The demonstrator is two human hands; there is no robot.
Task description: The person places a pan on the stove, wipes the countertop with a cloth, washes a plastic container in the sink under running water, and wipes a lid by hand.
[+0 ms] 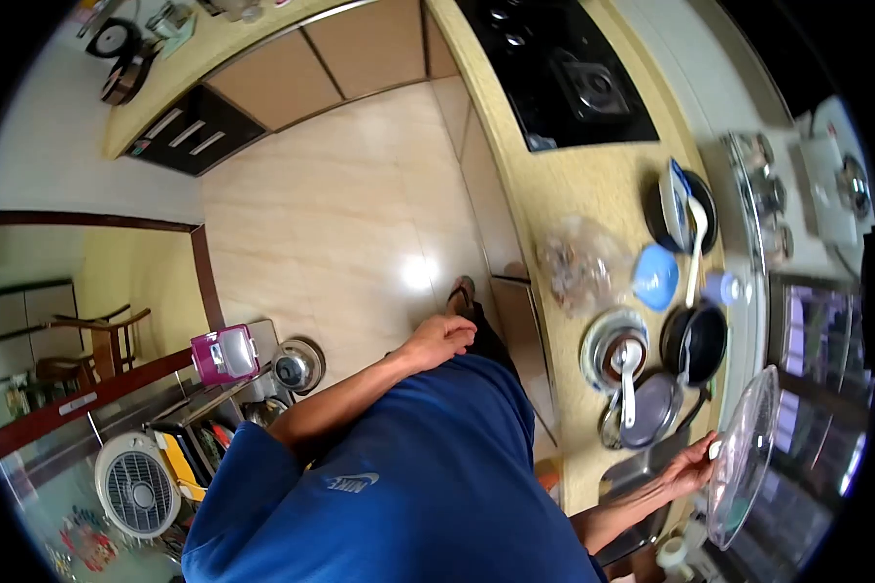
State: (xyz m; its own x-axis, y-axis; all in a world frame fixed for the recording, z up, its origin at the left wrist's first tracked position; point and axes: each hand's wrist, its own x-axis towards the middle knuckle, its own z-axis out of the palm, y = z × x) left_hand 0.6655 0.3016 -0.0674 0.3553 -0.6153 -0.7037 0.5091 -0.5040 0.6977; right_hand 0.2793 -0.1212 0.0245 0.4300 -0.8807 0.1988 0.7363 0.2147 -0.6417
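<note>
My right hand point(690, 466) grips the pale knob of a clear glass pot lid point(747, 462), which is tilted up on edge beside the counter. Near that hand lie a grey pan point(653, 413) and part of the sink point(627, 471). My left hand point(440, 340) hangs in front of my body, its fingers loosely curled together with nothing visible in them. A white spoon point(629, 384) rests across stacked bowls and plates point(593, 355) on the counter.
Along the counter point(515, 117) are a black stove point(583, 78), a clear plastic bag point(578, 262), a blue bowl point(655, 276), a black pot point(710, 340) and another dark pan holding a dish and ladle point(696, 233). A fan point(138, 486) and a lidded pot point(297, 365) stand at left.
</note>
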